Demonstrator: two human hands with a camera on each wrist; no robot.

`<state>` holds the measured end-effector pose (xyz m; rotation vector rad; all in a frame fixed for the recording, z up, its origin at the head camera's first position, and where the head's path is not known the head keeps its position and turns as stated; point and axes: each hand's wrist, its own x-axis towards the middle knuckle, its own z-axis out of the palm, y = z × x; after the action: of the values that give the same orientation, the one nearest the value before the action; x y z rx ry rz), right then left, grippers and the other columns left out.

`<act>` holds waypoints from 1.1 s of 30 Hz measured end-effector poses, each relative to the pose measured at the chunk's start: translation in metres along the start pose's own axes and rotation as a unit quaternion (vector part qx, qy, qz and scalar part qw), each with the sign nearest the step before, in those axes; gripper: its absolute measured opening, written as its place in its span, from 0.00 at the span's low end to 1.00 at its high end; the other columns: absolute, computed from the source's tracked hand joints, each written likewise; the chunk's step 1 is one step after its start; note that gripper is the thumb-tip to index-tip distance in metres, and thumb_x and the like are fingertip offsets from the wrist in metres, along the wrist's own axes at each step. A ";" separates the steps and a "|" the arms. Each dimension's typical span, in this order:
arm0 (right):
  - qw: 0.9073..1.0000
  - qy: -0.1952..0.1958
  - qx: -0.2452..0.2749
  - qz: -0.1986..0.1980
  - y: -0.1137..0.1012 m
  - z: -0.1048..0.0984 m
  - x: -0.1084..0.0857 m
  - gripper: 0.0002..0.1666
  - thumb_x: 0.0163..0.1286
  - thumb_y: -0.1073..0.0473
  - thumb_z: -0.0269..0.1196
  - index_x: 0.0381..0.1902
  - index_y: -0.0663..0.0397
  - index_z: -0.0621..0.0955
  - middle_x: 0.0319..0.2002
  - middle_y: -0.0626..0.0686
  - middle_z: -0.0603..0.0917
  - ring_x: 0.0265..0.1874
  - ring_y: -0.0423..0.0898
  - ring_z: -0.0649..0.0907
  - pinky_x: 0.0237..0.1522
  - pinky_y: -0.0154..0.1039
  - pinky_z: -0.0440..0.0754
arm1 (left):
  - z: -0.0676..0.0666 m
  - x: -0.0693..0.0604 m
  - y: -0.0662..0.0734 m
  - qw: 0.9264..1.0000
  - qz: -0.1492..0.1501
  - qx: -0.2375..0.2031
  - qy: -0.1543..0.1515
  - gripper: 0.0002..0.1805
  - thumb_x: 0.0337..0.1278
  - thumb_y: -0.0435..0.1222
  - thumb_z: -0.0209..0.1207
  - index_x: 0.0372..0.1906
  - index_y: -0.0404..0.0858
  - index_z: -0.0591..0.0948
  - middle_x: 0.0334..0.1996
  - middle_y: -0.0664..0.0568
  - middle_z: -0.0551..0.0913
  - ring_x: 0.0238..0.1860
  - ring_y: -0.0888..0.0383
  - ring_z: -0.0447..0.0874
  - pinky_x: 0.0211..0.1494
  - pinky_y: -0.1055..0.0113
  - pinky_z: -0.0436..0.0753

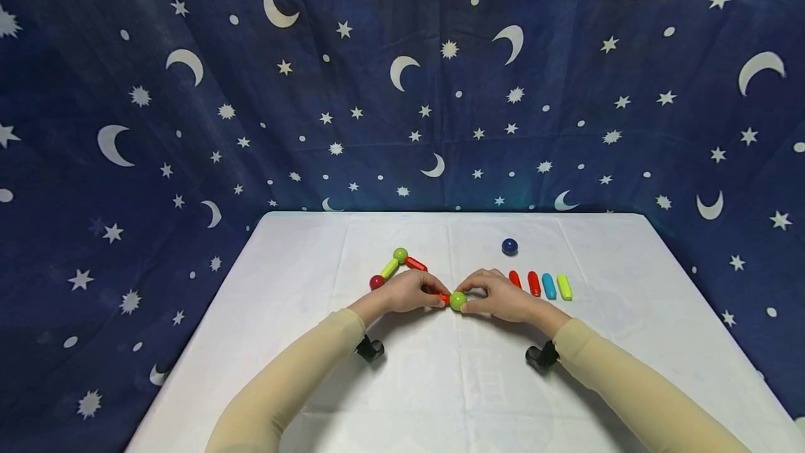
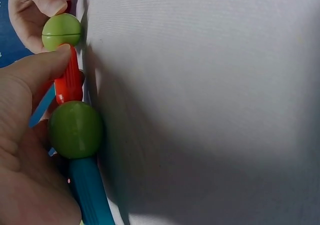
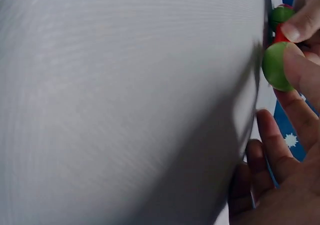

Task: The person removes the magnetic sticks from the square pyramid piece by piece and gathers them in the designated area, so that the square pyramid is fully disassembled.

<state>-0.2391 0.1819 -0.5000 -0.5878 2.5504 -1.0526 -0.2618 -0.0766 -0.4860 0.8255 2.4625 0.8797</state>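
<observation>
Near the middle of the table, my left hand [image 1: 411, 291] pinches a short red rod [image 2: 70, 82]. My right hand [image 1: 499, 297] holds a lime-green ball [image 1: 458, 300] between thumb and fingers, against the rod's end. At the rod's other end, in the left wrist view, sits a second green ball [image 2: 76, 130], followed by a blue rod [image 2: 91, 192] beside my left palm. Beyond my left hand, a red ball [image 1: 376, 282], a yellow-green rod [image 1: 390, 269], a green ball [image 1: 400, 254] and a red rod [image 1: 416, 264] form a bent chain. My left hand hides part of the pieces.
Right of my right hand lie two red rods [image 1: 534, 284], a blue rod [image 1: 549, 286] and a yellow-green rod [image 1: 564, 287] in a row. A dark blue ball [image 1: 509, 247] stands behind them. A star-and-moon curtain [image 1: 402, 117] hangs past the white table's [image 1: 629, 369] far edge.
</observation>
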 end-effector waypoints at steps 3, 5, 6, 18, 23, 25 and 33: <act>0.999 -0.019 0.030 -0.006 -0.005 -0.005 -0.003 0.19 0.67 0.44 0.72 0.54 0.38 0.85 0.52 0.42 0.82 0.58 0.49 0.73 0.62 0.56 0.72 | 0.001 0.000 0.000 1.000 -0.001 0.008 0.000 0.10 0.65 0.44 0.68 0.49 0.53 0.90 0.38 0.71 0.85 0.35 0.67 0.78 0.43 0.70 0.77; 0.998 -0.020 0.051 -0.011 -0.007 -0.010 -0.007 0.19 0.68 0.46 0.71 0.55 0.42 0.85 0.52 0.43 0.83 0.55 0.48 0.76 0.60 0.54 0.74 | 0.001 0.000 0.000 1.000 0.002 0.016 -0.001 0.10 0.65 0.44 0.69 0.49 0.53 0.90 0.38 0.71 0.85 0.34 0.67 0.78 0.43 0.70 0.77; 0.998 -0.017 0.057 -0.017 -0.007 -0.013 -0.008 0.19 0.68 0.47 0.71 0.55 0.44 0.85 0.51 0.44 0.83 0.54 0.48 0.78 0.59 0.53 0.75 | 0.001 0.000 0.000 1.000 0.004 0.021 -0.002 0.10 0.65 0.43 0.69 0.48 0.53 0.90 0.38 0.71 0.86 0.34 0.67 0.79 0.43 0.70 0.77; 0.989 0.127 0.048 0.054 0.031 -0.094 -0.028 0.34 0.71 0.43 0.68 0.64 0.59 0.77 0.55 0.59 0.81 0.54 0.56 0.78 0.53 0.51 0.79 | 0.003 -0.002 -0.002 0.998 0.005 0.062 0.004 0.11 0.62 0.44 0.70 0.49 0.56 0.90 0.43 0.70 0.86 0.38 0.67 0.78 0.45 0.70 0.77; 0.982 0.156 0.050 0.099 0.057 -0.113 -0.027 0.36 0.72 0.44 0.67 0.66 0.63 0.74 0.59 0.64 0.78 0.58 0.60 0.76 0.62 0.58 0.74 | 0.002 -0.003 0.000 0.998 0.008 0.059 0.004 0.11 0.63 0.45 0.70 0.49 0.56 0.90 0.43 0.69 0.86 0.40 0.68 0.78 0.46 0.70 0.77; 0.981 0.157 0.049 0.107 0.066 -0.116 -0.023 0.35 0.72 0.46 0.67 0.65 0.64 0.73 0.58 0.65 0.78 0.57 0.60 0.76 0.62 0.57 0.74 | 0.002 -0.003 0.000 0.998 0.008 0.058 0.004 0.11 0.62 0.45 0.70 0.49 0.56 0.90 0.44 0.69 0.86 0.40 0.68 0.79 0.47 0.71 0.77; 0.982 0.144 0.010 0.119 0.083 -0.115 -0.005 0.32 0.72 0.50 0.67 0.62 0.69 0.73 0.54 0.66 0.78 0.50 0.59 0.77 0.56 0.54 0.77 | 0.003 -0.003 -0.002 0.998 0.002 0.055 0.004 0.10 0.63 0.45 0.70 0.49 0.58 0.90 0.44 0.69 0.85 0.41 0.69 0.78 0.46 0.71 0.77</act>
<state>-0.3056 0.3056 -0.4814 -0.1240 2.7626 -1.1452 -0.2593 -0.0782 -0.4886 0.8659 2.5361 0.7562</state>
